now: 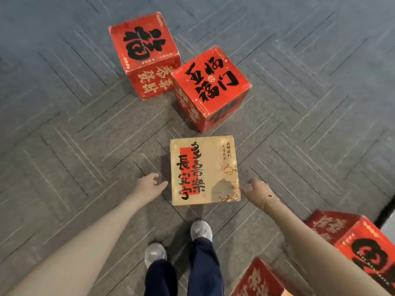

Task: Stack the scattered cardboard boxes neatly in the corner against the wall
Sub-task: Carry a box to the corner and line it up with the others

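Note:
A gold cardboard box (205, 169) with black calligraphy sits on the carpet right in front of my feet. My left hand (149, 185) reaches down just left of it, fingers relaxed, a small gap from its side. My right hand (257, 189) hovers at the box's lower right corner, fingers loose, holding nothing. Two red cube boxes stand further off: one (145, 54) at the upper left, another (210, 86) just beyond the gold box.
Two more red boxes sit at the lower right, one (352, 236) near the frame edge and one (259, 278) partly cut off at the bottom. Grey patterned carpet (64, 146) spreads all around. My feet (201, 230) stand just behind the gold box.

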`<state>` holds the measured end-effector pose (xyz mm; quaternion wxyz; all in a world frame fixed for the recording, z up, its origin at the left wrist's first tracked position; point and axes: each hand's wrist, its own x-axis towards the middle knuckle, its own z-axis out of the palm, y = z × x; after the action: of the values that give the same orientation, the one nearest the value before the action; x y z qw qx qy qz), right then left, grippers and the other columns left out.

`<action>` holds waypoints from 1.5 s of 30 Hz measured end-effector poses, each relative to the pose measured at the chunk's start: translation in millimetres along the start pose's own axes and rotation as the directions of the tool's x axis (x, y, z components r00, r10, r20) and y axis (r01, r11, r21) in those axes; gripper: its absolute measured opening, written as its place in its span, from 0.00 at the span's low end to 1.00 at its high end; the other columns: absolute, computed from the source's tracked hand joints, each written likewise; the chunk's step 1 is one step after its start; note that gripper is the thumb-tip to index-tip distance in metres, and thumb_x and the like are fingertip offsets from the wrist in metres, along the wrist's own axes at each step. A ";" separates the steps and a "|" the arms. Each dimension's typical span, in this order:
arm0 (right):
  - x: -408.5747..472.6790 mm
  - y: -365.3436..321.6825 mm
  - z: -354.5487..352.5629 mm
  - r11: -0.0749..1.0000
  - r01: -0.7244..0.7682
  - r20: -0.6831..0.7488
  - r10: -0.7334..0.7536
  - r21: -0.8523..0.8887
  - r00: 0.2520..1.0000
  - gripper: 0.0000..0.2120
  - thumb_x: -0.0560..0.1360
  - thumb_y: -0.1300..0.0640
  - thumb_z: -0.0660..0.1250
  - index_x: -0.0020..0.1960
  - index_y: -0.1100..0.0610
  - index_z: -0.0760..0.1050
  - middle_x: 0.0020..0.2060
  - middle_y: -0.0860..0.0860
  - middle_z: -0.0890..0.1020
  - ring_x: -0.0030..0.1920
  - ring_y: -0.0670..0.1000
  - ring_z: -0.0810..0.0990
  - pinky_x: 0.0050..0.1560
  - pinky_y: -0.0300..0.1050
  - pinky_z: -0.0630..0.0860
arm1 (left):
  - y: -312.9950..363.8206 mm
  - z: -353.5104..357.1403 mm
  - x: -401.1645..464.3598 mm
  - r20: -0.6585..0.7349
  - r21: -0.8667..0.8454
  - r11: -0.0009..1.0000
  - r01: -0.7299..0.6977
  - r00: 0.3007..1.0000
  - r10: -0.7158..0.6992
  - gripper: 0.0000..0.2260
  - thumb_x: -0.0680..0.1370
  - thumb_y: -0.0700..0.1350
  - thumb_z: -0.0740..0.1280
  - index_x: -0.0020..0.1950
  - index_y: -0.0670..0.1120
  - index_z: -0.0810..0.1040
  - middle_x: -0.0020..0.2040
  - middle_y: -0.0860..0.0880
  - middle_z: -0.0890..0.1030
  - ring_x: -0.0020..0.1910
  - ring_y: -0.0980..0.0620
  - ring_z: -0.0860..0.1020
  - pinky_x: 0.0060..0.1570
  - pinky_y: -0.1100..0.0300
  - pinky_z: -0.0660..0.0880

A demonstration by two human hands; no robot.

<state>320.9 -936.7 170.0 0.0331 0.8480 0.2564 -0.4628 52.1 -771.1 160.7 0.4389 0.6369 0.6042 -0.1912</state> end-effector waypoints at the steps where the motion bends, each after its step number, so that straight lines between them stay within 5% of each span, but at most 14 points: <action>1: 17.6 5.8 10.3 1.000 -0.026 0.016 0.026 0.013 1.000 0.26 0.77 0.45 0.61 0.69 0.59 0.65 0.64 0.57 0.73 0.60 0.56 0.75 0.54 0.46 0.73 | -7.6 14.9 14.4 0.016 -0.008 1.000 0.016 1.000 -0.015 0.26 0.78 0.54 0.65 0.72 0.44 0.67 0.64 0.43 0.75 0.61 0.47 0.75 0.55 0.59 0.70; 7: 109.7 31.9 66.9 0.990 -0.119 0.031 0.117 0.073 0.993 0.29 0.76 0.45 0.63 0.71 0.59 0.62 0.66 0.58 0.72 0.60 0.56 0.74 0.52 0.47 0.72 | -51.0 84.0 101.7 0.073 -0.034 0.997 0.067 0.995 -0.064 0.30 0.78 0.57 0.64 0.75 0.44 0.62 0.66 0.42 0.73 0.62 0.46 0.75 0.55 0.57 0.70; 13: 164.6 37.6 92.7 0.987 -0.086 -0.015 0.088 0.135 0.996 0.33 0.75 0.42 0.62 0.72 0.59 0.57 0.62 0.59 0.75 0.49 0.55 0.78 0.40 0.46 0.77 | -67.1 121.0 155.5 0.096 -0.146 0.988 0.051 0.995 -0.037 0.36 0.74 0.61 0.66 0.75 0.45 0.59 0.70 0.44 0.71 0.68 0.46 0.70 0.65 0.47 0.70; 15: 175.0 35.8 95.5 0.985 -0.051 -0.042 0.059 0.162 0.997 0.32 0.75 0.44 0.64 0.72 0.58 0.58 0.63 0.58 0.74 0.51 0.54 0.77 0.36 0.42 0.73 | -67.9 128.8 168.8 0.092 -0.176 0.984 0.029 0.996 -0.013 0.29 0.74 0.61 0.66 0.69 0.46 0.67 0.63 0.48 0.76 0.63 0.48 0.74 0.59 0.48 0.73; 18: 180.7 27.6 96.5 0.985 -0.042 -0.033 0.048 0.167 0.998 0.30 0.75 0.49 0.65 0.71 0.59 0.58 0.62 0.58 0.73 0.56 0.58 0.76 0.46 0.50 0.77 | -62.0 136.4 175.8 0.067 -0.233 0.973 0.010 0.998 0.006 0.17 0.75 0.56 0.67 0.59 0.49 0.71 0.53 0.51 0.79 0.54 0.51 0.77 0.52 0.51 0.75; 23: 166.3 14.0 92.5 0.972 -0.064 -0.041 0.076 0.224 0.996 0.25 0.75 0.54 0.65 0.68 0.59 0.62 0.57 0.58 0.76 0.48 0.55 0.75 0.48 0.51 0.78 | -60.0 130.1 167.6 0.063 -0.274 0.961 0.028 0.998 -0.011 0.15 0.75 0.53 0.68 0.57 0.47 0.73 0.52 0.51 0.80 0.52 0.51 0.78 0.51 0.51 0.77; 32: 98.3 -59.3 33.5 0.983 0.061 -0.116 -0.041 0.172 0.992 0.20 0.75 0.53 0.64 0.64 0.60 0.65 0.50 0.55 0.75 0.47 0.53 0.74 0.47 0.47 0.75 | -54.7 47.2 99.5 -0.097 -0.340 0.939 -0.053 0.995 0.021 0.13 0.76 0.54 0.68 0.55 0.50 0.71 0.48 0.56 0.78 0.46 0.59 0.77 0.37 0.61 0.73; 41: -30.3 -168.4 -64.2 0.947 0.281 -0.215 -0.245 0.157 0.945 0.22 0.75 0.52 0.63 0.64 0.60 0.62 0.51 0.55 0.72 0.47 0.54 0.74 0.52 0.55 0.78 | -20.5 -100.6 -22.5 -0.329 -0.417 0.894 -0.165 0.944 0.020 0.18 0.74 0.57 0.69 0.58 0.49 0.72 0.50 0.54 0.81 0.47 0.55 0.80 0.43 0.54 0.79; 45: -94.2 -207.4 -102.0 0.891 0.409 -0.278 -0.349 0.199 0.895 0.26 0.74 0.49 0.67 0.65 0.59 0.63 0.51 0.53 0.75 0.49 0.54 0.77 0.50 0.55 0.79 | -13.9 -163.5 -90.6 -0.433 -0.423 0.878 -0.223 0.901 0.020 0.17 0.74 0.57 0.69 0.55 0.49 0.72 0.47 0.54 0.80 0.47 0.54 0.79 0.40 0.59 0.75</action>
<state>261.2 -765.1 341.2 -0.1969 0.8270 0.3590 -0.3853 -25.7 -698.0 314.8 0.4503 0.5771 0.6693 0.1271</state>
